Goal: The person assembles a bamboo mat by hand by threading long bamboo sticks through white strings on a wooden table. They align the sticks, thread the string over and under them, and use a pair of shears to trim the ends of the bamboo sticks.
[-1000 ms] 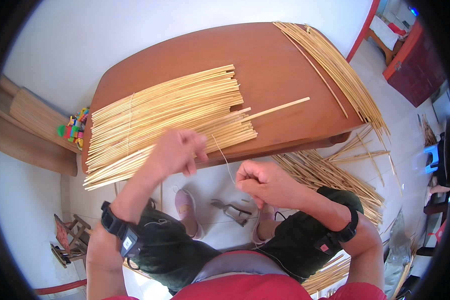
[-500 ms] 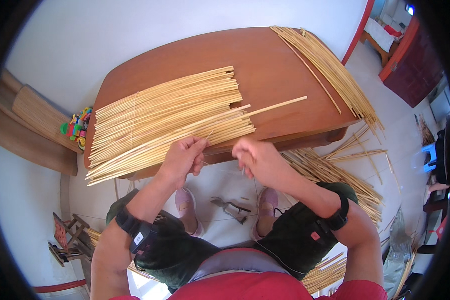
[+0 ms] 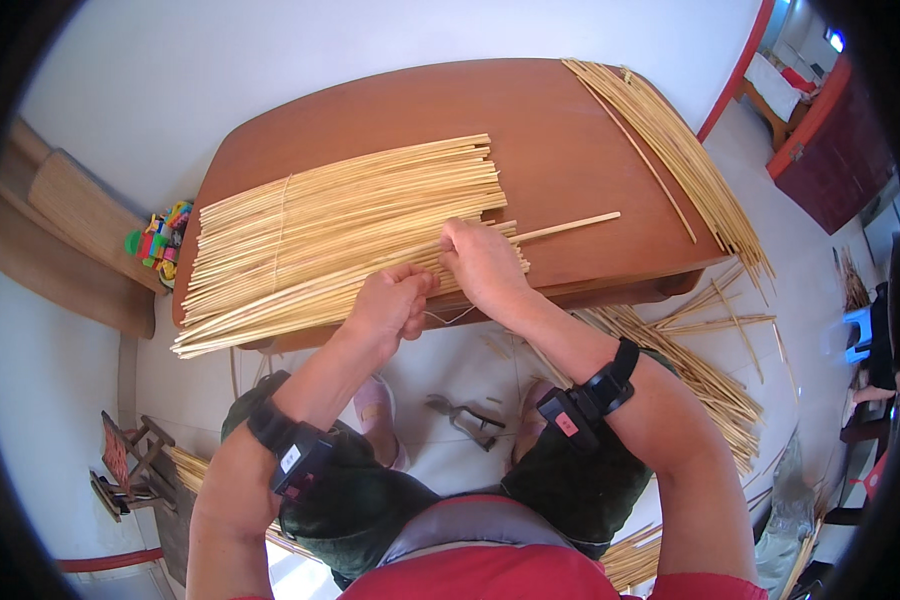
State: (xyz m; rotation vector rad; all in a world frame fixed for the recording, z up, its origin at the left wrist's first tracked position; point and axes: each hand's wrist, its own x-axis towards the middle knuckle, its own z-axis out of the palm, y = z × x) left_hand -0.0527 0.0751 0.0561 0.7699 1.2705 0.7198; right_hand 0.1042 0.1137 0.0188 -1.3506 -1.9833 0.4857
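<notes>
A mat of straight yellow sticks (image 3: 360, 195) lies across the left half of the brown table, with a thin string (image 3: 280, 235) running across it. My left hand (image 3: 394, 305) is closed in a pinch at the mat's near edge. A loop of pale string (image 3: 450, 319) hangs below it, toward my right wrist. My right hand (image 3: 485, 265) rests over the sticks, touching them, its fingers pressed together beside my left fingertips. What those fingers hold is hidden. One longer stick (image 3: 575, 225) juts out to the right past the others.
Another bundle of sticks (image 3: 670, 150) lies along the right end of the brown table (image 3: 390, 105). More loose sticks (image 3: 670, 370) are on the floor to the right. Pruning shears (image 3: 465, 420) lie on the floor between my feet. Colourful toys (image 3: 158, 240) stand left of the table.
My right hand has moved left and away from me, from off the table's front edge onto the sticks beside my left hand. My left hand has shifted slightly right.
</notes>
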